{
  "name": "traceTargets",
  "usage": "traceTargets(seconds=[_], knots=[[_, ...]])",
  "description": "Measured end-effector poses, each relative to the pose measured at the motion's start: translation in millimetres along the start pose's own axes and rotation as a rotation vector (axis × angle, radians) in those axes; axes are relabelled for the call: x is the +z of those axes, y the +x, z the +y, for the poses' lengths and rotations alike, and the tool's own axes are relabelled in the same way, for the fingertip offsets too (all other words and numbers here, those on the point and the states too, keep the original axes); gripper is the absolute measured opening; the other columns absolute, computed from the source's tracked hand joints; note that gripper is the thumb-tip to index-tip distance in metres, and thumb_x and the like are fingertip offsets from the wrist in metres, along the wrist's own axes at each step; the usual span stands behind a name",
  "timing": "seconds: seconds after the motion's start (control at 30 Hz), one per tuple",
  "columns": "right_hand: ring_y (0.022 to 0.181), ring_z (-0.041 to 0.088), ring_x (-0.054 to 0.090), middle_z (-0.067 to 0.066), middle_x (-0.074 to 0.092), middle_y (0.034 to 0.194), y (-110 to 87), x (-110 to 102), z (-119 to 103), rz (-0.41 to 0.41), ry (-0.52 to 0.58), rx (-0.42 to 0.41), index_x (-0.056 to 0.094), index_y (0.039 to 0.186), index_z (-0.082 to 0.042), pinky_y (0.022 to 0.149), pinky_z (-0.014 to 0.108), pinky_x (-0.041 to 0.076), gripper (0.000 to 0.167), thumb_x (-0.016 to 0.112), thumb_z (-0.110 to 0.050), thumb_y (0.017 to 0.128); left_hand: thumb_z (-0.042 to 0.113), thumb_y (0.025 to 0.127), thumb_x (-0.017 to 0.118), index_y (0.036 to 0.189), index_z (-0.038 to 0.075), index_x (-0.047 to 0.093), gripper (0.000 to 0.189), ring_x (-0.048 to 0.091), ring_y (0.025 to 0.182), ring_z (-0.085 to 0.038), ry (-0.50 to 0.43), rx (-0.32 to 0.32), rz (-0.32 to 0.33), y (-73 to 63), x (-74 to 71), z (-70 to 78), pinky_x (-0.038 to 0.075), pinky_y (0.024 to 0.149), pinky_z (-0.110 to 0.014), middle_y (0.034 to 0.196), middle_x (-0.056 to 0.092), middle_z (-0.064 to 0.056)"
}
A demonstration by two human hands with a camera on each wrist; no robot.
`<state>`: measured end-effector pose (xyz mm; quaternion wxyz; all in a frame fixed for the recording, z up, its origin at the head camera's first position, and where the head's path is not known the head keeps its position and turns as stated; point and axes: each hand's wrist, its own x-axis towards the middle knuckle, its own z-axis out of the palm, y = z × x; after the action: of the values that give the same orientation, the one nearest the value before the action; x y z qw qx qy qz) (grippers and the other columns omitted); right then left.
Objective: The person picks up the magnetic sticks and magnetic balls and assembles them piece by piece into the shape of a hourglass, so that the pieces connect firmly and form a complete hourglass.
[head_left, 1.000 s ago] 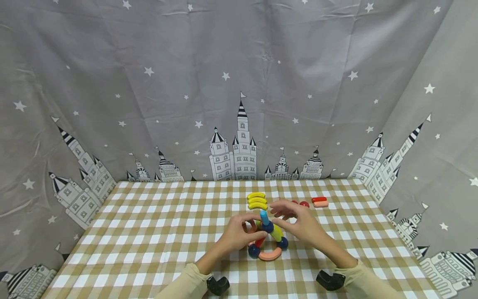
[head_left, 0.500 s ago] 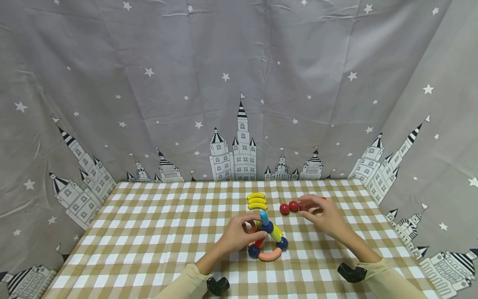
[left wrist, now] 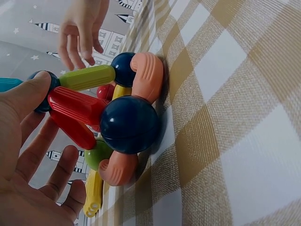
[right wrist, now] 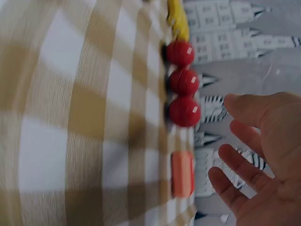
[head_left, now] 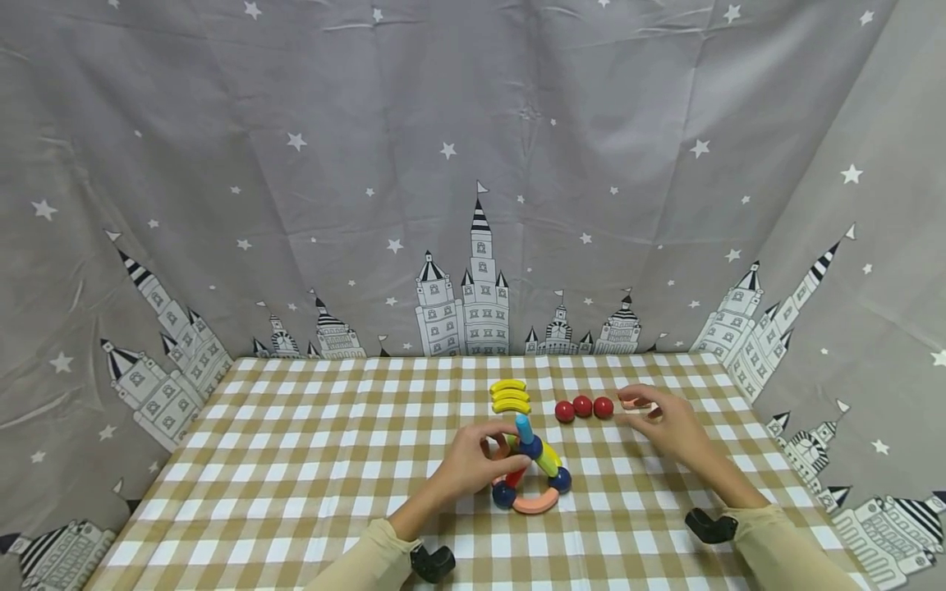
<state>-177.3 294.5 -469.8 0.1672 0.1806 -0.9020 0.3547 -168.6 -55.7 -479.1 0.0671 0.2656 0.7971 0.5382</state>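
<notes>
My left hand (head_left: 473, 461) pinches the dark blue top ball (left wrist: 51, 89) of a pyramid of magnetic building sticks and balls. A light blue stick (head_left: 524, 427) points up from that ball. Red sticks (left wrist: 77, 106) and a lime green stick (left wrist: 89, 77) slope down from it. At the base, curved peach sticks (head_left: 535, 502) join dark blue balls (left wrist: 129, 123) and a green ball (left wrist: 98, 154). Over at the right, my right hand (head_left: 668, 423) is spread with nothing between its fingers. It hovers by a straight peach stick (right wrist: 182, 174) with a red stick (right wrist: 192, 175) behind it.
Three red balls (head_left: 583, 406) stand in a row left of the right hand. Several yellow curved sticks (head_left: 511, 396) lie stacked behind the pyramid. A checked tablecloth (head_left: 310, 460) covers the table, and a grey castle-print curtain (head_left: 355, 205) hangs at its back.
My right hand has moved away from the pyramid to the right, past the red balls, and over to the peach and red sticks. The left hand keeps its hold on the pyramid's top.
</notes>
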Motion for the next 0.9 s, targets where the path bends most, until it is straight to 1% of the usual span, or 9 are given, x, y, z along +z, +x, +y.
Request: traceTargets(seconds=[0.07,0.13,0.27,0.47,0.53,0.6,0.7,0.83,0.9], knots=[[0.091,0.037,0.07,0.016,0.075,0.108,0.7,-1,9,0.002,-0.028,-0.011,0.072,0.114,-0.001,0.068,0.036,0.057,0.036,0.083,0.003,0.08,0.03,0.089,0.082,0.115,0.024,0.075,0.027,0.064,0.084,-0.028,0.001,0.0,-0.001,0.4,0.1,0.6,0.05,0.068,-0.029,0.097,0.071,0.005],[0.094,0.037,0.069,0.017,0.074,0.111,1.4,-2,17,-0.003,-0.052,-0.002,0.072,0.114,-0.001,0.069,0.04,0.058,0.035,0.083,0.002,0.081,0.03,0.089,0.082,0.115,0.024,0.076,0.027,0.064,0.085,-0.03,0.005,-0.001,-0.001,0.5,0.3,1.1,0.05,0.069,-0.029,0.097,0.071,0.004],[0.101,0.036,0.069,0.015,0.074,0.114,2.4,-4,31,-0.021,-0.092,0.046,0.073,0.116,-0.002,0.074,0.047,0.058,0.034,0.083,-0.002,0.084,0.029,0.089,0.083,0.115,0.024,0.076,0.028,0.064,0.086,-0.03,0.007,-0.006,-0.003,0.5,0.5,1.0,0.05,0.069,-0.029,0.097,0.071,0.003],[0.103,0.037,0.068,0.015,0.074,0.112,3.7,-2,47,-0.029,-0.099,0.083,0.072,0.117,-0.003,0.077,0.05,0.057,0.038,0.087,-0.009,0.082,0.028,0.088,0.084,0.115,0.023,0.076,0.028,0.065,0.086,-0.031,0.0,0.005,0.0,0.5,0.1,0.3,0.051,0.069,-0.029,0.096,0.07,0.009],[0.101,0.036,0.068,0.015,0.074,0.112,4.4,-1,50,-0.029,-0.105,0.097,0.072,0.117,-0.003,0.078,0.049,0.057,0.039,0.087,-0.011,0.082,0.027,0.088,0.084,0.114,0.023,0.076,0.028,0.065,0.084,-0.029,-0.001,0.011,0.002,0.5,-0.1,0.1,0.051,0.068,-0.029,0.096,0.07,0.009],[0.098,0.034,0.068,0.015,0.074,0.112,5.0,0,53,-0.032,-0.106,0.114,0.072,0.117,-0.004,0.077,0.046,0.056,0.039,0.087,-0.014,0.082,0.028,0.088,0.084,0.114,0.024,0.076,0.028,0.064,0.082,-0.025,0.0,0.015,0.003,0.5,-0.3,-0.3,0.051,0.068,-0.029,0.095,0.07,0.009],[0.092,0.03,0.067,0.016,0.074,0.112,5.5,0,56,-0.04,-0.102,0.143,0.072,0.116,-0.004,0.074,0.04,0.054,0.038,0.087,-0.016,0.083,0.028,0.088,0.083,0.114,0.023,0.076,0.027,0.063,0.08,-0.024,0.0,0.019,0.002,0.7,-0.2,-0.7,0.05,0.067,-0.029,0.094,0.07,0.006],[0.086,0.026,0.066,0.016,0.073,0.111,5.6,1,57,-0.05,-0.092,0.171,0.072,0.117,-0.004,0.07,0.034,0.052,0.038,0.087,-0.017,0.084,0.028,0.088,0.084,0.114,0.023,0.076,0.027,0.063,0.08,-0.025,-0.005,0.017,0.001,0.7,-0.2,-0.2,0.05,0.067,-0.029,0.094,0.07,0.006],[0.083,0.023,0.066,0.014,0.074,0.108,5.3,3,58,-0.049,-0.082,0.18,0.072,0.117,-0.004,0.069,0.032,0.052,0.038,0.087,-0.017,0.084,0.028,0.088,0.084,0.114,0.023,0.076,0.027,0.063,0.08,-0.024,-0.006,0.016,0.001,0.7,-0.3,0.2,0.05,0.067,-0.029,0.094,0.07,0.007]])
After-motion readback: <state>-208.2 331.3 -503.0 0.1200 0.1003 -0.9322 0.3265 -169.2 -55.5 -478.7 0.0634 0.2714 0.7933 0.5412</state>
